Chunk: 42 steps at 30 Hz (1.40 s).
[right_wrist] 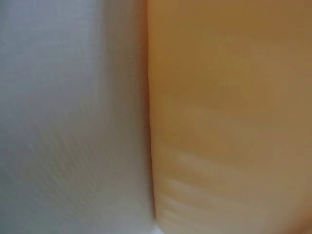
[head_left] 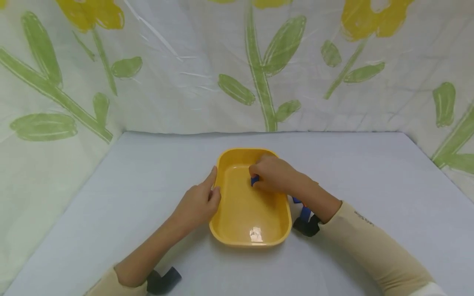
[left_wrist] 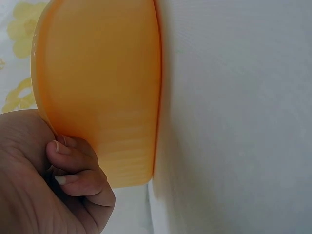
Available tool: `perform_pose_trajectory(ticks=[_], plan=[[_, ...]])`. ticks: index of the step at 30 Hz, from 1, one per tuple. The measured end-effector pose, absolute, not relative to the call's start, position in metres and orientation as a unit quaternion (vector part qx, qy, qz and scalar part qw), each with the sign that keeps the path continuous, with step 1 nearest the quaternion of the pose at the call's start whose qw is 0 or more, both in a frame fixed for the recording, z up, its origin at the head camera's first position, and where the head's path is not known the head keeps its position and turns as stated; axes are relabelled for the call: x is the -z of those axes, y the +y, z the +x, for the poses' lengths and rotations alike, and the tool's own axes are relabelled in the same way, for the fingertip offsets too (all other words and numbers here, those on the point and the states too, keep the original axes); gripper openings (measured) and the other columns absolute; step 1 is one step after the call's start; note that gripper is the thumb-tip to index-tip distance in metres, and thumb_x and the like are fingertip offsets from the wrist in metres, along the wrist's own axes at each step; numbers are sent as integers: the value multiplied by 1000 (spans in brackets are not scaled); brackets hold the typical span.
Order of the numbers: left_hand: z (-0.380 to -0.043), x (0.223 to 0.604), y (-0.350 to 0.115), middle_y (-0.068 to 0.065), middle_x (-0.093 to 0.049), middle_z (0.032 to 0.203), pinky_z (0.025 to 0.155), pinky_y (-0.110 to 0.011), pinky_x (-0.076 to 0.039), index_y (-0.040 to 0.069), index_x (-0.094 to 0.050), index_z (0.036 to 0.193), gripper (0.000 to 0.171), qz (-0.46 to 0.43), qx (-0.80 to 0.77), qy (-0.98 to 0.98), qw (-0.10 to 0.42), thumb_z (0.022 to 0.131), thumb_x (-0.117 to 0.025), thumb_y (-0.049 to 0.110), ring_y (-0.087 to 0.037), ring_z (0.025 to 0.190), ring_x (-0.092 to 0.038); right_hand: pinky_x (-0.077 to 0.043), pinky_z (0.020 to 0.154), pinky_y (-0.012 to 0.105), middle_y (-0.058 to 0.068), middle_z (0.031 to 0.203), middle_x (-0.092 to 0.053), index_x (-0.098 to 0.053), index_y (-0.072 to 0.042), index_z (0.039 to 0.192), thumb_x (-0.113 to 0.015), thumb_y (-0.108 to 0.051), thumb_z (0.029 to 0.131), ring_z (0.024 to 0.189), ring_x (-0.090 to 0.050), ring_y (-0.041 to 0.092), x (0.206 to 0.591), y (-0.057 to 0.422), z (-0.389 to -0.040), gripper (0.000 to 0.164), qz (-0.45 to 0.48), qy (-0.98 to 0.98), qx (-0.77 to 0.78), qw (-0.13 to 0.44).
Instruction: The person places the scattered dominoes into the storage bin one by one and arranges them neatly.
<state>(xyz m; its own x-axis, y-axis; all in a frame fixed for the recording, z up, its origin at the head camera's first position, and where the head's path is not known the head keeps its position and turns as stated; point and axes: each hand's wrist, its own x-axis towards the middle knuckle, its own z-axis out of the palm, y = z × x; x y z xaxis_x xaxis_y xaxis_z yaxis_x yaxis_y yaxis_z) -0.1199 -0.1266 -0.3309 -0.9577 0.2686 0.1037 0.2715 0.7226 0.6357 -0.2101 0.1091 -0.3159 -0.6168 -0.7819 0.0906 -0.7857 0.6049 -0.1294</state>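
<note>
Head view: a yellow, rounded-rectangular, glossy plastic tub (head_left: 237,209) stands upright on the white, cloth-like surface (head_left: 166,168), its long sides running away from the wearer; both hands are engaged. The left hand (head_left: 200,201) holds the tub at its left long side, with the index finger extended along the rim; the right hand (head_left: 272,172) reaches over the right long side and pinches a small, blue, hard-edged piece (head_left: 254,180) inside the tub — the piece is largely covered by the fingers, and whether it touches the tub floor cannot be told.

Blue patches with a little orange (head_left: 305,209) show on the near right, between the tub and the right forearm; their full shape is hidden. A black wrist fitting (head_left: 306,227) sits below the right wrist, and a dark grey wrist fitting (head_left: 163,281) below the left; beige sleeves (head_left: 374,242) cover the forearms. Behind the surface hangs a white sheet (head_left: 177,74) with green leaves and yellow flowers.

Left wrist view: the left fingers are curled against the outer wall, at the rim; the tub base meets the surface.

Right wrist view: only the outer wall and the surface appear — the right hand is out of frame.
</note>
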Motion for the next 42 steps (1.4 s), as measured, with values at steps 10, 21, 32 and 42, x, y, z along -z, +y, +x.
perform_pose_trajectory(ticks=[10, 21, 32, 42], plan=[[-120, 330, -126, 6, -37, 52, 43, -24, -34, -1, -27, 156, 60, -139, 339, -931, 0, 101, -45, 15, -7, 44, -30, -38, 58, 25, -7, 62, -46, -55, -15, 69, -80, -15, 85, 58, -44, 11, 320, 103, -218, 30, 448, -889, -98, -3], [-120, 331, -126, 5, -39, 52, 43, -25, -35, 0, -26, 157, 61, -127, 340, -932, -8, 101, -45, 16, -8, 43, -33, -44, 63, 26, -7, 69, -55, -62, -15, 76, -80, -20, 86, 64, -50, 11, 323, 93, -226, 21, 451, -884, -118, -22], [-120, 331, -124, 4, -40, 53, 43, -25, -34, 0, -26, 157, 61, -133, 340, -931, -5, 101, -46, 16, -9, 43, -33, -44, 63, 25, -8, 70, -56, -62, -16, 77, -77, -24, 89, 63, -50, 10, 328, 80, -229, 21, 461, -875, -149, -24], [-120, 331, -126, 4, -41, 53, 43, -25, -35, 1, -26, 157, 61, -127, 343, -930, -11, 102, -47, 16, -10, 43, -35, -43, 66, 26, -8, 73, -54, -63, -17, 75, -79, -31, 88, 68, -50, 10, 331, 77, -229, 25, 476, -869, -137, -13]])
